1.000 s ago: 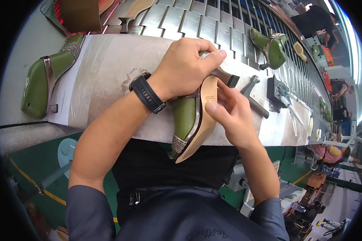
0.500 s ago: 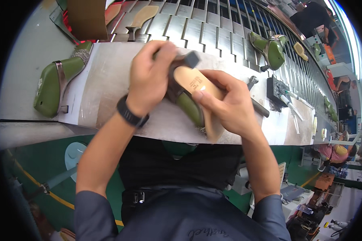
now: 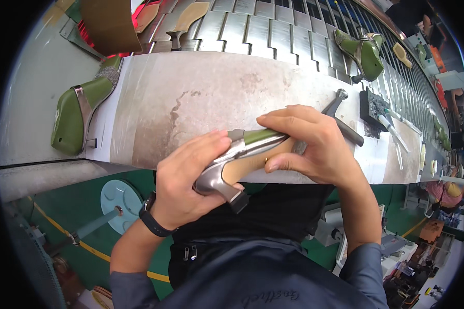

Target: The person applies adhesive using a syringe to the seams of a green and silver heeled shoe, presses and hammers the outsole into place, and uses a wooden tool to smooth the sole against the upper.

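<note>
Near the front edge of the worktable [image 3: 149,98], a heeled sandal [image 3: 245,166] on a green shoe last is held between my two hands. My left hand [image 3: 183,177] wraps round its heel end, with the dark heel tip sticking out toward me. Over the toe end lies my right hand [image 3: 314,147], fingers on top and thumb against the tan sole. The right palm and much of the shoe's upper are hidden. A metal hammer [image 3: 348,129] lies just beyond my right hand. At the far left, another green last with a strapped sandal [image 3: 73,121] rests on its side.
A black block [image 3: 371,110] and several white syringe-like tubes [image 3: 394,134] lie on the right. Behind the table runs a slatted metal conveyor [image 3: 263,33], carrying a tan heeled sole [image 3: 188,18] and another green sandal on a last [image 3: 366,54]. A brown board [image 3: 111,26] stands at the back left.
The sandal has turned over so its heel points toward me instead of away. Both hands have come closer to the table's front edge, the left moving from the raised heel to round it.
</note>
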{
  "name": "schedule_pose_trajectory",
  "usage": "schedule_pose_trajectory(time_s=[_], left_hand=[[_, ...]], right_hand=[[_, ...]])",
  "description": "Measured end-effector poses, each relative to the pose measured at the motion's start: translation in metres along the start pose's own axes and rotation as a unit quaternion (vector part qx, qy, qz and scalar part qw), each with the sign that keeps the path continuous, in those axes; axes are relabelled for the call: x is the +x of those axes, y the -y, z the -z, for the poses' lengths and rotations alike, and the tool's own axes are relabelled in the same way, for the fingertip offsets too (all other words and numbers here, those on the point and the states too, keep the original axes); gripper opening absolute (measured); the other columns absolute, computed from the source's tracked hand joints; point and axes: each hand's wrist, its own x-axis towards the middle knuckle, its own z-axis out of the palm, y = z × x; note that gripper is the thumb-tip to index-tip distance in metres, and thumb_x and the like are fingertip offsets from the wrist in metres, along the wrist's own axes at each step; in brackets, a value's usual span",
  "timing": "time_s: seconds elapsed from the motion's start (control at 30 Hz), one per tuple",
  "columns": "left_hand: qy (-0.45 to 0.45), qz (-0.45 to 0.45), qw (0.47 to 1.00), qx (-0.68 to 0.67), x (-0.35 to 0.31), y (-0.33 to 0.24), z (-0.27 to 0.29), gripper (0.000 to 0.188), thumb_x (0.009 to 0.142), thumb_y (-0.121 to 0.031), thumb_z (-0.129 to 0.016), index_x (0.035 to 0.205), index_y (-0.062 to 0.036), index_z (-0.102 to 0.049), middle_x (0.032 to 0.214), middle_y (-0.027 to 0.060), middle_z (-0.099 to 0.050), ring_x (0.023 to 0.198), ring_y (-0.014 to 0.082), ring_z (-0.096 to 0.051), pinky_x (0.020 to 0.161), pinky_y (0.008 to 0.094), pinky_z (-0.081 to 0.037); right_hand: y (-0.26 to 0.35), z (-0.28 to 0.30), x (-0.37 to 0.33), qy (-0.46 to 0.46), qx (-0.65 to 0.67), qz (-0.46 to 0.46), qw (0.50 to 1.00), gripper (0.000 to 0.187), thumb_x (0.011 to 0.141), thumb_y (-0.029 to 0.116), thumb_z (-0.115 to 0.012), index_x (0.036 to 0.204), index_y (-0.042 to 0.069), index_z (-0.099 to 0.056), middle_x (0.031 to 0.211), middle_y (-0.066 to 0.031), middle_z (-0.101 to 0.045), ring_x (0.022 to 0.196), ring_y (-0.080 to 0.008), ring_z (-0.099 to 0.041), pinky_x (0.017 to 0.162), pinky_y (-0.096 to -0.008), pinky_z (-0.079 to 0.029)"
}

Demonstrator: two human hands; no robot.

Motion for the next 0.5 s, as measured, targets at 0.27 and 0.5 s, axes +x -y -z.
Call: schedule_pose_trajectory(time_s=[0.27,0.5], left_hand=[[-0.093,-0.070,0.992,0.051,-0.015,-0.001,-0.023,0.063,0.078,-0.030,-0.095,0.130,-0.0071,-0.068,0.126,0.0206,-0.073,0.115,0.0426,-0.073,0.091,0.0456,-0.060],[-0.116,-0.071,0.989,0.059,-0.020,0.004,-0.032,0.062,0.079,-0.030,-0.094,0.130,-0.0087,-0.068,0.128,0.0185,-0.073,0.116,0.0414,-0.073,0.087,0.0443,-0.060]], right_hand=[[0.017,-0.004,-0.006,-0.009,0.018,-0.062,0.998,0.044,0.076,0.032,-0.091,0.110,0.007,-0.078,0.103,-0.0053,-0.074,0.096,-0.0243,-0.067,0.099,-0.0423,-0.044],[0.021,-0.001,0.001,0.027,-0.042,-0.069,0.996,0.049,0.073,0.031,-0.095,0.112,0.007,-0.079,0.112,-0.0061,-0.078,0.102,-0.0245,-0.071,0.109,-0.0495,-0.044]])
